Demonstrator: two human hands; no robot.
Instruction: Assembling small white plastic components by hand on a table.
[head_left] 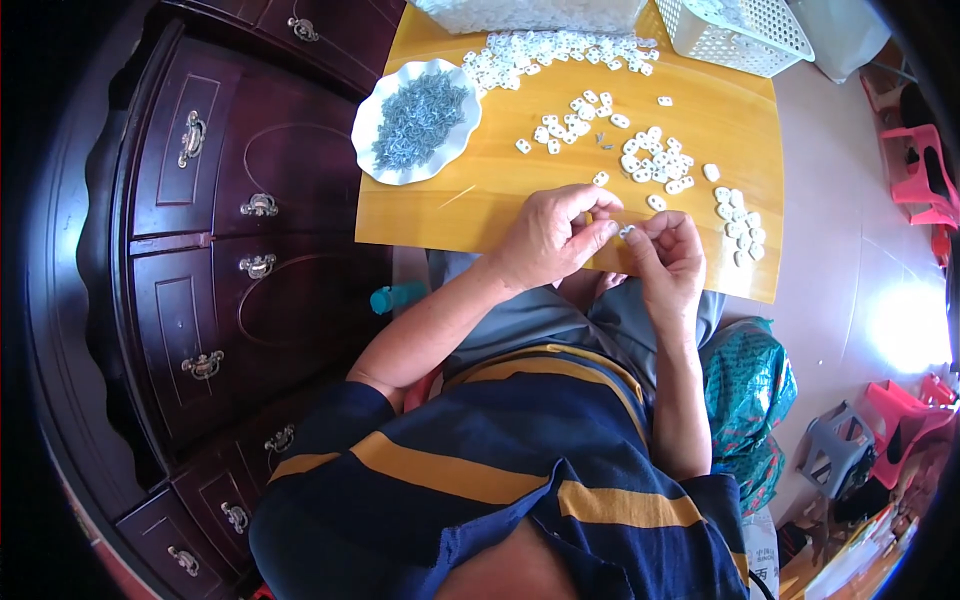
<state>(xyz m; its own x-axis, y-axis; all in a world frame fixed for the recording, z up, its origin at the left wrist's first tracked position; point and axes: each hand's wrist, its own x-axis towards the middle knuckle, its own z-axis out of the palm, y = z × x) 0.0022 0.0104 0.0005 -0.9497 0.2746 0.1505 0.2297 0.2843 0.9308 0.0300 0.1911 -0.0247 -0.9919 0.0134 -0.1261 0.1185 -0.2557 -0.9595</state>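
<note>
At the near edge of the yellow table (405,217), the right hand (675,265) pinches a small white piece (627,231), too tiny and covered to call its long axis or heading; the left hand (548,235) curls just beside it at nine o'clock, and whether it grips anything I can't tell. Farther off, a scalloped plate (366,125) of grey bits (418,122) sits at ten, a white basket (780,50), cut off, at one; a dark cabinet (200,300) stands at nine.
</note>
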